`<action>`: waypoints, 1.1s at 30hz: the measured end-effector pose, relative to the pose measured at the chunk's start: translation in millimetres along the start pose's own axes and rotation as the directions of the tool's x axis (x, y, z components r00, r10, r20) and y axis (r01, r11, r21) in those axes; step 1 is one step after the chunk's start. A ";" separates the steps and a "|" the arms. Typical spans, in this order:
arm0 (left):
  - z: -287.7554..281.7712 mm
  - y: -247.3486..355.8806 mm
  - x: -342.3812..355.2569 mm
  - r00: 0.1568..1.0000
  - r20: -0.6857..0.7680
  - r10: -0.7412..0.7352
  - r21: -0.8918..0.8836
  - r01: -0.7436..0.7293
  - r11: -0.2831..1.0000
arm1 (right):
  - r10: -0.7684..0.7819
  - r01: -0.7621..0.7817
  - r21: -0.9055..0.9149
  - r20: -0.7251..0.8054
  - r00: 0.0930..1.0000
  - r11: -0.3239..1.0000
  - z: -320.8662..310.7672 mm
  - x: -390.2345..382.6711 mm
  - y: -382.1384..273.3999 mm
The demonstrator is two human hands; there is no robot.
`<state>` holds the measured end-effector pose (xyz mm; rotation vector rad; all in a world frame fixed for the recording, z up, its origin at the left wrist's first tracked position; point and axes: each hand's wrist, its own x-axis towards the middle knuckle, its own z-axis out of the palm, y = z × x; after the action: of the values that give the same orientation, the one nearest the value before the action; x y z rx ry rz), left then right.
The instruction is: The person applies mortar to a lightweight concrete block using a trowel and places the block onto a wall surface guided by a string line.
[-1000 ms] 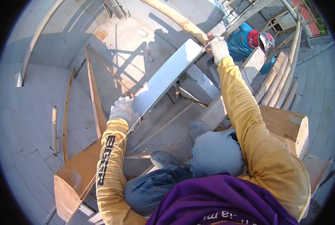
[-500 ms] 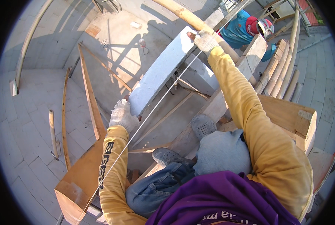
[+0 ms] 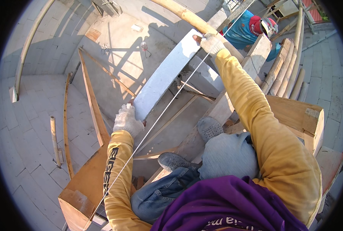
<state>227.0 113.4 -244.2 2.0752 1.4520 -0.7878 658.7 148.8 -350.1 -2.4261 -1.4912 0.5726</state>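
A long pale grey lightweight concrete block [image 3: 165, 75] is held between my two gloved hands, slanting from lower left to upper right. My left hand [image 3: 128, 120], in a white knit glove with bare fingertips, grips its near left end. At the far right end my right hand [image 3: 211, 43], gloved the same way, is closed on the block with the bare thumb on its top face. A taut white string [image 3: 171, 103] crosses diagonally, close along the block's near side and past both forearms. Beneath the block, its underside and the fingers below are hidden.
Wooden beams and form boards [image 3: 89, 169] flank me, with another timber box end [image 3: 312, 119] at right. A bamboo pole [image 3: 183, 13] runs behind the block. A co-worker in a blue shirt [image 3: 238, 30] bends at upper right beside stacked poles [image 3: 285, 71]. Far below lies a floor [image 3: 121, 46].
The view has shifted slightly. Both hands keep their hold on the block, which stays in nearly the same place and tilt.
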 end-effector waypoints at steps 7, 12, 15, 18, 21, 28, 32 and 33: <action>2.4 -3.1 0.4 1.000 0.005 0.002 0.003 -0.002 1.000 | 0.036 -0.036 -0.002 0.095 0.995 0.999 -6.2 0.6 -6.1; -3.5 -0.4 -2.8 1.000 -0.002 0.020 -0.044 -0.020 0.999 | 0.040 -0.043 0.032 0.081 0.996 0.999 -14.5 -7.5 -12.2; -4.1 -1.5 -4.8 1.000 0.005 0.014 -0.059 -0.014 0.998 | 0.065 -0.073 0.047 0.153 0.986 0.996 -22.4 -10.3 -19.8; -3.4 -0.5 -4.9 1.000 -0.001 0.020 -0.047 -0.020 0.999 | 0.063 -0.065 0.019 0.061 0.996 0.998 -13.0 -8.5 -12.4; -3.4 0.6 -2.3 1.000 -0.009 0.028 -0.037 -0.029 0.999 | 0.047 -0.047 0.049 -0.006 0.999 0.998 -1.5 -1.7 2.5; -4.3 -0.3 -4.7 1.000 0.006 0.010 -0.056 -0.009 0.998 | 0.063 -0.068 0.090 0.056 0.996 0.994 -6.2 -4.7 -6.2; 1.3 -3.3 -0.2 1.000 0.007 0.005 -0.018 -0.005 1.000 | 0.052 -0.052 0.030 0.021 0.998 0.998 -11.2 -8.3 -9.3; 0.6 -3.6 -0.6 1.000 0.008 0.007 -0.028 -0.006 1.000 | 0.072 -0.073 0.025 0.018 0.997 0.997 -11.8 -10.5 -12.2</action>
<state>223.3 113.7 -244.5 2.0523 1.4432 -0.7679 650.0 145.0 -332.6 -2.4701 -1.3985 0.6249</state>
